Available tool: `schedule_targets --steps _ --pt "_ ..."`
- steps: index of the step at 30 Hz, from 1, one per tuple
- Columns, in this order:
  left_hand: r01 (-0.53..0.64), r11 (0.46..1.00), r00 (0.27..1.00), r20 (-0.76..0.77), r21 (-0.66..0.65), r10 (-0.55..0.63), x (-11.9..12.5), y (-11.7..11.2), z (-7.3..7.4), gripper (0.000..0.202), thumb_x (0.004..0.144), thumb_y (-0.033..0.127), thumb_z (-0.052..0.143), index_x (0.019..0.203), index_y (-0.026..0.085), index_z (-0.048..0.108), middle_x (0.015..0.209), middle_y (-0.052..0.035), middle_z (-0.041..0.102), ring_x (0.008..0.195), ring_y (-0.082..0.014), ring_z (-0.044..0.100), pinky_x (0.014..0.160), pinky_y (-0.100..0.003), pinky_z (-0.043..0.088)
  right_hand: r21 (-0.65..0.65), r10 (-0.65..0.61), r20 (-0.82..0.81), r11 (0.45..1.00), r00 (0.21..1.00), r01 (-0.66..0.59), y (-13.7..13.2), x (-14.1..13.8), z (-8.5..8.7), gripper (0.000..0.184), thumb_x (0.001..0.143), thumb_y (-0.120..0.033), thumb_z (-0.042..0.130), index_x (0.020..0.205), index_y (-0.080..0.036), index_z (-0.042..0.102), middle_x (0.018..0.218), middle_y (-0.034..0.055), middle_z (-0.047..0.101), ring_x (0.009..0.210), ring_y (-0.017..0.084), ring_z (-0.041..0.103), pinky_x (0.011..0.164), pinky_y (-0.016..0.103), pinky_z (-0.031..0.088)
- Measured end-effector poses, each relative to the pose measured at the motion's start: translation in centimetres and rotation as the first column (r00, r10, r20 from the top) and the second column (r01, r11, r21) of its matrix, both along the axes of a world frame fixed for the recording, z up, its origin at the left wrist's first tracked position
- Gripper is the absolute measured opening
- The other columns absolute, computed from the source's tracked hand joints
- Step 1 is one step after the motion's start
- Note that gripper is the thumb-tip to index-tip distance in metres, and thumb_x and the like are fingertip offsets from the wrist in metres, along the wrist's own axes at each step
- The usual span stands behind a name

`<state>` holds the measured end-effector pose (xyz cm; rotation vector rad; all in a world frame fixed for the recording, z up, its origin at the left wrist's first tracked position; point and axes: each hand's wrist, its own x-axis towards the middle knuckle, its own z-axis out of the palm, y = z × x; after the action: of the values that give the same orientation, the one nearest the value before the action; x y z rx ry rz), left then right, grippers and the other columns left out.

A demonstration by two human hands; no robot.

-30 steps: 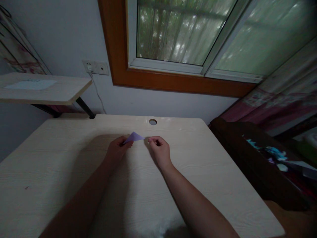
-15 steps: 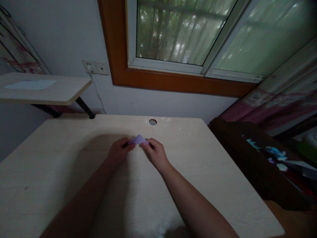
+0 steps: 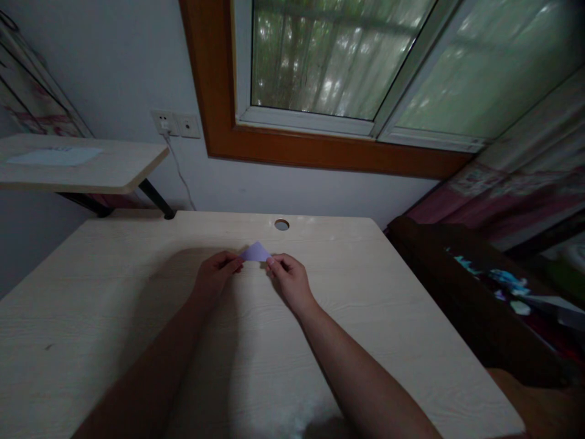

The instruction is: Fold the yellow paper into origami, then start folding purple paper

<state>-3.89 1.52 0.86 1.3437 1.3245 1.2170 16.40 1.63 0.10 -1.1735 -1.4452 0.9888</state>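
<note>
A small folded piece of purple paper [image 3: 256, 252] is held just above the pale wooden desk [image 3: 137, 317], near its far middle. My left hand [image 3: 214, 275] pinches the paper's left corner with curled fingers. My right hand [image 3: 287, 280] pinches its right corner, thumb and forefinger pressed together. Both forearms reach in from the bottom of the view.
A round cable hole [image 3: 281, 224] sits in the desk just beyond the paper. A second, higher desk [image 3: 91, 167] with a white sheet stands at left. A wall socket [image 3: 176, 124] with a cord and a window [image 3: 338, 61] are behind. Dark furniture [image 3: 479, 305] borders the right.
My right hand moved in from a little to the right and took hold of the paper's right corner. The paper now sits between both hands, slightly lifted.
</note>
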Motion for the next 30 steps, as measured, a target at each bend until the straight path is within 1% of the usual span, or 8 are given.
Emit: schedule_targets --steps 3,8,12,16,19,25,30 --pt "-0.007 1.000 1.000 0.002 -0.007 0.007 0.0 0.1 -0.1 0.028 0.075 0.045 0.069 0.074 0.017 0.068 0.070 -0.0025 0.066 0.070 -0.0169 0.061 0.070 -0.028 0.048 -0.008 -0.016 -0.031 1.000 0.999 0.016 0.0 0.0 0.1 0.030 0.087 -0.045 0.059 0.079 -0.019 0.069 0.066 0.0006 0.063 0.061 0.015 0.055 0.061 0.026 0.044" --pt "-0.016 1.000 0.999 0.050 -0.019 0.017 0.1 0.0 0.0 0.024 0.074 0.041 0.071 0.072 0.018 0.069 0.069 -0.0016 0.067 0.068 -0.0160 0.061 0.069 -0.027 0.048 -0.012 -0.037 -0.043 0.999 0.998 0.036 0.1 0.1 0.0 0.027 0.087 -0.043 0.059 0.079 -0.019 0.070 0.068 0.0006 0.063 0.060 0.015 0.054 0.060 0.025 0.043" --pt "-0.012 1.000 0.999 0.030 -0.014 0.012 0.3 -0.1 0.3 0.027 0.076 0.043 0.069 0.073 0.017 0.070 0.069 -0.0029 0.068 0.068 -0.0164 0.061 0.069 -0.027 0.048 -0.008 -0.045 -0.054 0.999 0.998 0.045 0.1 0.1 -0.3 0.027 0.087 -0.043 0.058 0.078 -0.019 0.069 0.065 0.0000 0.060 0.060 0.014 0.053 0.059 0.025 0.042" --pt "0.006 1.000 0.999 0.035 -0.008 -0.006 0.3 -0.2 0.4 0.026 0.078 0.042 0.066 0.074 0.016 0.070 0.070 -0.0033 0.068 0.068 -0.0162 0.060 0.068 -0.027 0.047 -0.004 -0.044 -0.046 0.999 0.998 0.044 0.2 0.1 -0.5 0.028 0.089 -0.043 0.054 0.080 -0.019 0.067 0.068 0.0008 0.062 0.060 0.015 0.054 0.059 0.025 0.043" --pt "0.024 1.000 0.998 0.052 -0.002 -0.024 0.2 -0.2 0.2 0.025 0.080 0.040 0.065 0.074 0.016 0.070 0.069 -0.0032 0.068 0.067 -0.0157 0.059 0.068 -0.027 0.046 0.004 -0.053 -0.049 0.999 0.997 0.054 0.2 0.1 -0.6 0.028 0.090 -0.043 0.054 0.080 -0.019 0.067 0.069 0.0008 0.062 0.061 0.015 0.054 0.060 0.025 0.043" --pt "0.037 0.999 0.998 0.053 -0.006 -0.037 0.1 0.0 -0.3 0.026 0.081 0.040 0.064 0.075 0.016 0.071 0.071 -0.0041 0.069 0.067 -0.0158 0.060 0.067 -0.027 0.046 0.008 -0.069 -0.063 0.998 0.996 0.070 0.3 0.1 -0.7 0.029 0.091 -0.042 0.053 0.080 -0.019 0.066 0.067 0.0005 0.061 0.059 0.014 0.054 0.060 0.025 0.043" --pt "-0.002 1.000 0.995 0.102 -0.014 0.003 -0.1 0.1 -0.6 0.025 0.080 0.039 0.065 0.079 0.015 0.071 0.072 -0.0048 0.070 0.068 -0.0163 0.061 0.067 -0.027 0.047 -0.022 -0.099 -0.147 0.995 0.984 0.097 0.5 -0.1 -1.2 0.028 0.091 -0.042 0.053 0.082 -0.019 0.065 0.069 -0.0001 0.062 0.057 0.012 0.052 0.056 0.024 0.040"
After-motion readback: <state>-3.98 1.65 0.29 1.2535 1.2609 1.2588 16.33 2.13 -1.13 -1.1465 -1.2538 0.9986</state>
